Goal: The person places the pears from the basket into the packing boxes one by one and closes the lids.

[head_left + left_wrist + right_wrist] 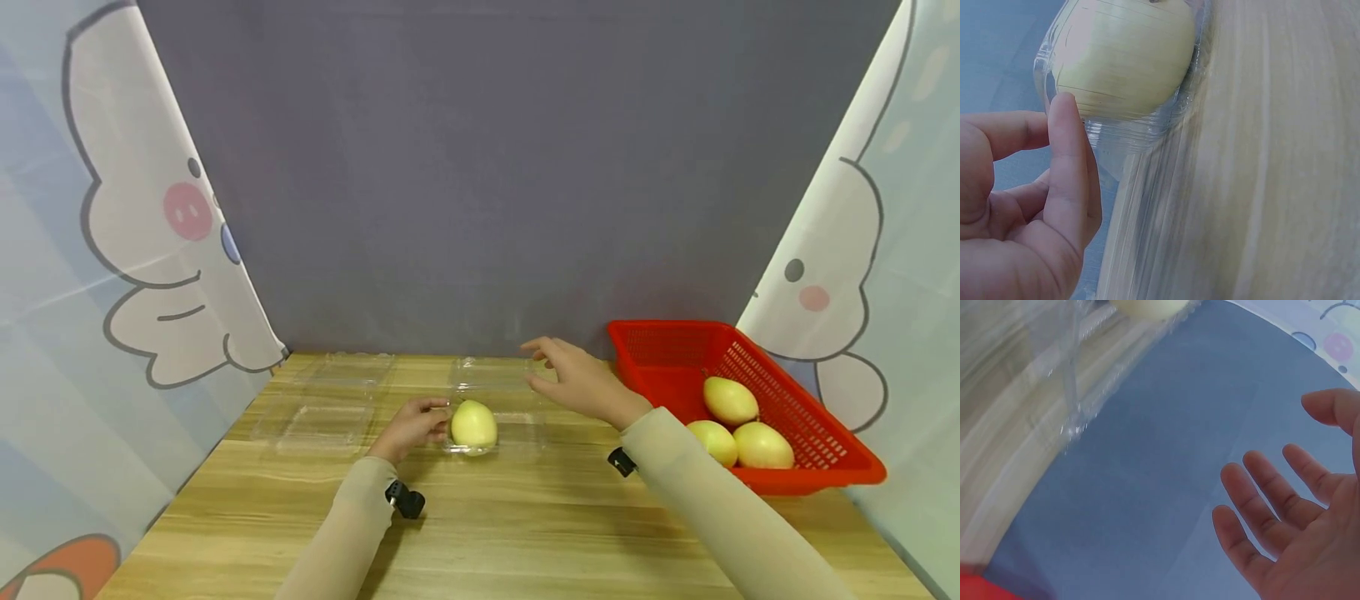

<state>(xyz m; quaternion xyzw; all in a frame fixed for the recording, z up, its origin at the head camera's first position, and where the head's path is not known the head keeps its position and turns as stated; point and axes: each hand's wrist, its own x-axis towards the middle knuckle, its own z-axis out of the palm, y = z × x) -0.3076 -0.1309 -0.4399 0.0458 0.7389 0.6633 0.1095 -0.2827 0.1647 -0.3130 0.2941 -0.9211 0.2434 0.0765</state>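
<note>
Just right of your left hand (pixel 414 428), pinching the clear container (pixel 519 430) at its edge, sits the pear (pixel 474 425); your right hand (pixel 581 382) hovers wide.

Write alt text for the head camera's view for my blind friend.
A person's left hand touches an open clear plastic container holding one yellow-green pear, on a wooden table. The empty right hand is raised nearby. A red plastic basket with three more pears stands at right; another clear container lies open at left.
</note>
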